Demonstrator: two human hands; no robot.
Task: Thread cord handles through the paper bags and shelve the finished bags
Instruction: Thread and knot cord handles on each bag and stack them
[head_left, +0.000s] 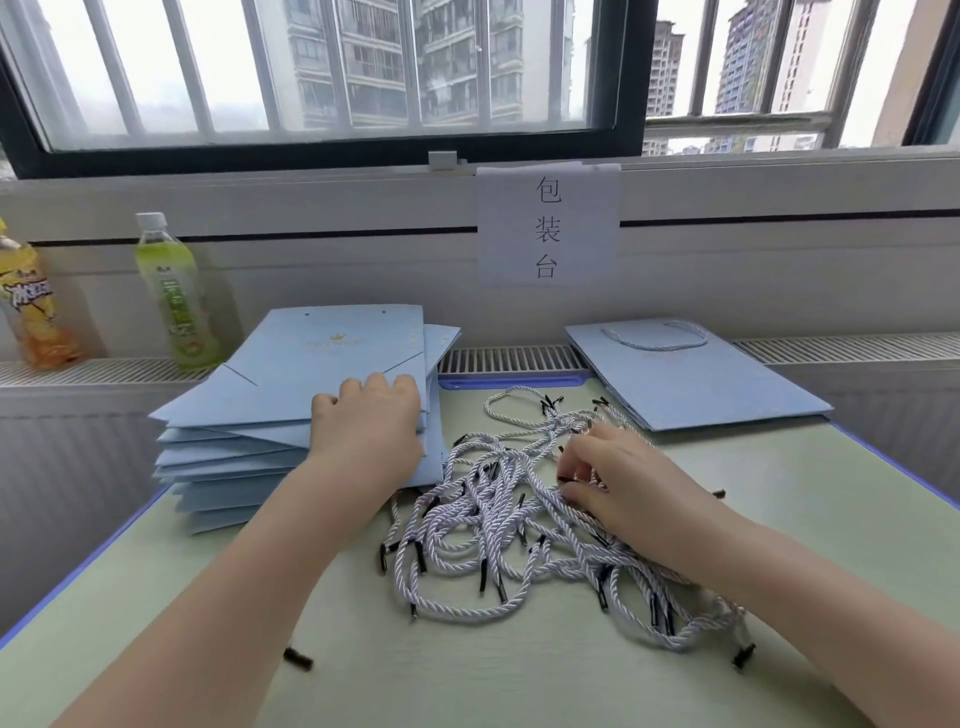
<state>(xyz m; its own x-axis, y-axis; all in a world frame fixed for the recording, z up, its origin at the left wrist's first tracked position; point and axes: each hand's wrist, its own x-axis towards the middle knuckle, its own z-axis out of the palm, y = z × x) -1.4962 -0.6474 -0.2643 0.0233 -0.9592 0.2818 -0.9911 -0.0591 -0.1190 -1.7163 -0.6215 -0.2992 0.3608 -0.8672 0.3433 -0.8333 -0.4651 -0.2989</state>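
**Fresh bag and fresh cord, both being picked up at once**

Start of a new round, by the look of it. Left hand (369, 421) lying on top of the stack of flat blue bags (291, 395) at centre left of the frame, fingers bent over the near right corner of the top bag, apparently gripping its edge to draw it off. Right hand (618, 483) down in the tangle of white cords (498, 530) at centre, fingertips drawn together and pinching at a strand near one black tip; hard to tell whether one cord alone is caught.

Next move, most likely: slide that top bag clear onto the pale green surface (519, 675), free a single cord, and find the small punched holes showing along the far edge of the top bag. Calls for a fine pinch on a stiff black tip and a steady bag.

In the way: the cords themselves, looped through each other, likely to drag neighbours along. Stack unevenly fanned, so lower bags could shift with the top one.

Around: one finished bag (691, 379) with its cord handle fitted, lying flat at upper right. Two drink bottles, green (171, 291) and yellow (31, 306), standing at upper left on the sill. Paper sign (548, 223) taped under the window. No shelf in view.
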